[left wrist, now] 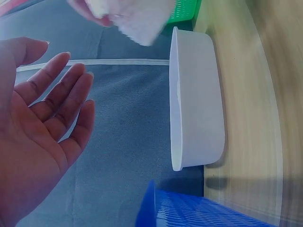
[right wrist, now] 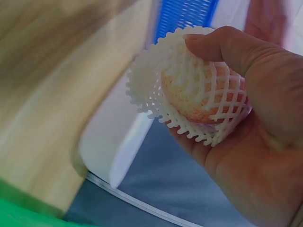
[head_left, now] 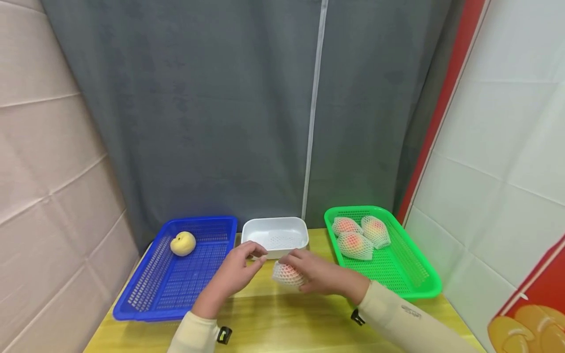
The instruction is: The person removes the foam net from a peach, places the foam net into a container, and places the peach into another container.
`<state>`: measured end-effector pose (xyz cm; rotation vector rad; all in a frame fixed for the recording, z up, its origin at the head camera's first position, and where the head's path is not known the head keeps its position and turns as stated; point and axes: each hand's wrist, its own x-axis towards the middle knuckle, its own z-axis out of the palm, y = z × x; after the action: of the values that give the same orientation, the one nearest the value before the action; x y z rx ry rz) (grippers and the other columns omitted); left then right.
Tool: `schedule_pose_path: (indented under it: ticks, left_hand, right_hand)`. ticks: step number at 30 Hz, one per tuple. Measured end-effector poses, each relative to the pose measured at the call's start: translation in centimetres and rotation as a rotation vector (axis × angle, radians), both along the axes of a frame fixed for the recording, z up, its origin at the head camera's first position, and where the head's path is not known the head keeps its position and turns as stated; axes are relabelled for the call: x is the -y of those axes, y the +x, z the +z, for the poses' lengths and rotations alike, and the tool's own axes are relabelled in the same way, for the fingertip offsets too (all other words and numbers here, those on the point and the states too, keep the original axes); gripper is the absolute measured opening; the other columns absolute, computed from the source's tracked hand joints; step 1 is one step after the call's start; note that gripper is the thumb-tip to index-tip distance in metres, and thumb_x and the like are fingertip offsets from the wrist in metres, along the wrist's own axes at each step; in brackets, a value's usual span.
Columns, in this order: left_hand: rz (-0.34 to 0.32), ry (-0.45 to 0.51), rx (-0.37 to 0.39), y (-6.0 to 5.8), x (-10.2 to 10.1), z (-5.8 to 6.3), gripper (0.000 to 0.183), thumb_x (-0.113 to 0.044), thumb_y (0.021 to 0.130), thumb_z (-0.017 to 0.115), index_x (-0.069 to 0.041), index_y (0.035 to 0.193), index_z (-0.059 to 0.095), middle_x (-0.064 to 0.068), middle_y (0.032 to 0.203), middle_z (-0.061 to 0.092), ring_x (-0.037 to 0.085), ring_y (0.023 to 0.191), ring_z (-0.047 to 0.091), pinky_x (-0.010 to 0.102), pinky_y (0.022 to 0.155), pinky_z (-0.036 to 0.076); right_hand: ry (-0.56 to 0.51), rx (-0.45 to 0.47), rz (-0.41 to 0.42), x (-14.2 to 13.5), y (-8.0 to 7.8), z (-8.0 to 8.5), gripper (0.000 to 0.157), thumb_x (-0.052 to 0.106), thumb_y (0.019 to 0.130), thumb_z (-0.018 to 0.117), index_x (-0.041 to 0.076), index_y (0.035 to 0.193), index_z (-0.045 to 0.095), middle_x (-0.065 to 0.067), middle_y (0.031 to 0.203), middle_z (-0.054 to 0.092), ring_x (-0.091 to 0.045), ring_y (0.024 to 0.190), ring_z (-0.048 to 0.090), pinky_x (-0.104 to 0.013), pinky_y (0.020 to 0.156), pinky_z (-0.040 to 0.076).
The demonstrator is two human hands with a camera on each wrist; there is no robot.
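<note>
My right hand grips a peach sleeved in a white foam net, above the table in front of the white tray. The thumb lies across the net while the fingers curl beneath. My left hand is to its left, holding nothing; in the left wrist view its fingers are loosely bent and apart from the fruit. One bare yellow peach sits in the blue basket. Several net-covered peaches are in view, three of them lying in the green basket.
The white tray stands between the two baskets, at the back of the wooden table. Behind it hangs a grey curtain. Pale walls close off both sides.
</note>
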<state>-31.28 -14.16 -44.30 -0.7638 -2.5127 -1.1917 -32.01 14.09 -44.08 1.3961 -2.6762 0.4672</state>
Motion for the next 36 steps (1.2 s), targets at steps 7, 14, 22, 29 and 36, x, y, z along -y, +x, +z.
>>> schedule_pose_path:
  ticks: [7,14,22,29,36]
  left_hand:
    - [0.001,-0.006,-0.025,0.0,-0.2,-0.3,0.01,-0.012,0.105,0.075,-0.017,0.113,0.078,-0.005,0.112,0.075,0.02,0.107,0.073,0.046,0.091,0.062]
    - [-0.025,-0.026,0.005,-0.1,-0.5,-0.5,0.009,-0.015,0.107,0.073,-0.013,0.114,0.077,-0.006,0.111,0.074,0.02,0.107,0.073,0.053,0.101,0.06]
    - [-0.027,-0.055,0.034,-0.1,-0.6,-0.9,0.008,-0.017,0.108,0.072,-0.016,0.114,0.076,-0.009,0.11,0.073,0.021,0.11,0.073,0.053,0.102,0.059]
    - [-0.027,-0.062,0.047,0.0,-0.7,-1.1,0.007,-0.019,0.109,0.071,-0.018,0.114,0.076,-0.01,0.11,0.073,0.021,0.111,0.073,0.053,0.103,0.059]
    - [-0.037,-0.062,0.005,-0.1,-0.7,-1.5,0.007,-0.017,0.108,0.072,-0.017,0.113,0.076,-0.009,0.11,0.074,0.02,0.108,0.073,0.052,0.099,0.06]
  right_hand:
    - [0.08,0.087,-0.036,1.3,-1.4,-3.2,0.083,0.001,0.077,0.093,0.019,0.151,0.059,0.002,0.141,0.062,-0.013,0.13,0.059,-0.036,0.114,0.052]
    - [0.108,0.126,-0.028,2.1,-2.3,-5.1,0.082,-0.002,0.075,0.092,0.017,0.149,0.06,0.001,0.137,0.062,-0.012,0.126,0.058,-0.033,0.11,0.053]
    - [0.155,0.15,-0.037,2.4,-2.8,-6.6,0.084,0.003,0.081,0.093,0.021,0.154,0.057,0.001,0.141,0.059,-0.011,0.13,0.056,-0.034,0.112,0.052]
    - [0.127,0.216,-0.045,2.2,-2.5,-6.5,0.089,0.002,0.081,0.091,0.023,0.159,0.053,0.0,0.142,0.057,-0.01,0.127,0.055,-0.034,0.11,0.053]
    - [0.041,0.224,-0.062,1.7,-2.5,-6.8,0.104,0.018,0.079,0.099,0.022,0.167,0.044,-0.004,0.149,0.053,-0.015,0.129,0.058,-0.038,0.111,0.053]
